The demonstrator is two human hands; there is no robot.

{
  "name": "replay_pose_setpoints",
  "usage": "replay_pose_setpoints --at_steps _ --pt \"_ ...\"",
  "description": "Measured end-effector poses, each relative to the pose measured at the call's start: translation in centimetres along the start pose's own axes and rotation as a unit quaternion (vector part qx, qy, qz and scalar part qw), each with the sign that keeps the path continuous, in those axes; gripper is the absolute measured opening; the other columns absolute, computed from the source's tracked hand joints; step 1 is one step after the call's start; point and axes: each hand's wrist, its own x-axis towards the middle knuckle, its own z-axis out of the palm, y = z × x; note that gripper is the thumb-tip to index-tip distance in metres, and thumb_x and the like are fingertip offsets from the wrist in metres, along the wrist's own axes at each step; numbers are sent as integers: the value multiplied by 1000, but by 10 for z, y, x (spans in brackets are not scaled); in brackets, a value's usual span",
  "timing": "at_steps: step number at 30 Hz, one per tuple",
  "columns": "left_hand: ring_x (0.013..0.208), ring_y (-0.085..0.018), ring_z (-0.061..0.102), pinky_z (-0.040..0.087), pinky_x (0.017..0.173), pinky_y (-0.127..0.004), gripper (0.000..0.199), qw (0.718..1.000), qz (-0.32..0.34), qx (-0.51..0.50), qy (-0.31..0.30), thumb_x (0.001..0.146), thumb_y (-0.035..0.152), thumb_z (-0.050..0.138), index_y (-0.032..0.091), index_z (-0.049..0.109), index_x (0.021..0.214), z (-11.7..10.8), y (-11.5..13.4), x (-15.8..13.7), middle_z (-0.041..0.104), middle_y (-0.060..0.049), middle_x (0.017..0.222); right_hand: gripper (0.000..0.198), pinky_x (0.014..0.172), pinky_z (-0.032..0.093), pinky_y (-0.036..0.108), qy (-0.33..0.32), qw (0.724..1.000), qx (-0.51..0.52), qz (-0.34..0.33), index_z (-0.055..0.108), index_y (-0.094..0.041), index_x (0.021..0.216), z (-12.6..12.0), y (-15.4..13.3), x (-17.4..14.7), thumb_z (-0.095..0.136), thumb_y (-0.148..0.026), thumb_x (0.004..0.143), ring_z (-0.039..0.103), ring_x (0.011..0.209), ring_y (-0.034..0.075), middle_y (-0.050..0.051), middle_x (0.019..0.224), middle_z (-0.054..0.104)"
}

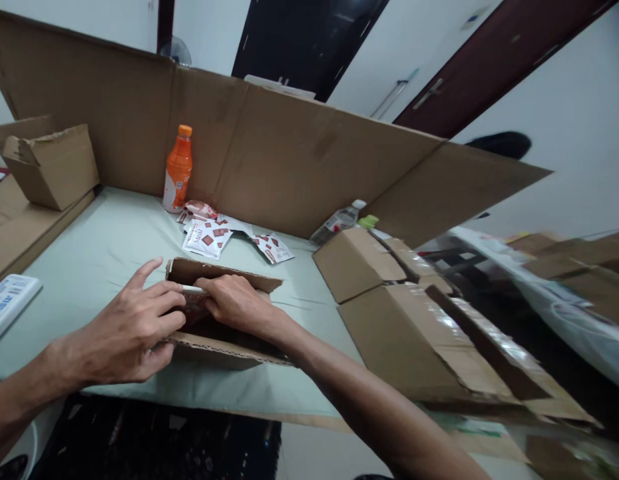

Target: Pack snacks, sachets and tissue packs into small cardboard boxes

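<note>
Near the front edge of a cloth-covered table (114, 243), we see an open cardboard box (217, 353), its long axis running left to right between two hands. The left hand (134, 327), half-curled with one digit lifted, meets its left end; the right hand (234, 300), bent inward, reaches inside. Both sets of fingers flank a flat, white-edged item (192, 289). Fingertips and contents are partly hidden; we cannot tell which hand grips.
</note>
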Motion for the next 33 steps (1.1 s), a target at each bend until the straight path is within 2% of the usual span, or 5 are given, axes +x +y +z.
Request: replay_pose_setpoints --at_steps 5,11,18,25,33 --pt "115 -33 65 26 125 -65 9 998 -13 43 -44 74 21 71 19 64 78 12 -7 7 73 -7 88 21 80 51 32 117 990 71 -42 73 -18 112 4 13 -20 62 -24 95 74 97 25 11 108 80" --pt "120 -34 62 23 127 -60 23 998 -22 39 -38 71 22 71 18 68 93 16 -8 2 75 -12 109 23 76 59 33 452 858 241 31 77 -21 99 2 87 -32 59 -35 96 74 82 19 7 96 81" --pt "120 -29 65 17 131 -50 33 999 -38 -27 25 73 16 69 18 68 106 20 -9 3 76 -8 117 28 89 57 37 289 910 241 173 74 -16 106 45 182 96 57 -21 84 74 97 23 8 103 79" --pt "128 -28 62 19 131 -54 41 997 -45 -33 54 84 14 55 16 64 124 30 -8 -7 75 -10 126 63 105 49 47 201 944 190 180 61 -19 136 53 200 214 83 -33 79 62 125 31 12 131 70" --pt "135 -26 58 22 131 -53 39 996 -73 -38 31 85 11 59 17 66 122 21 -9 -9 72 -9 134 33 95 57 46 114 966 186 139 67 -17 123 74 188 194 68 -39 98 68 110 24 9 127 68"
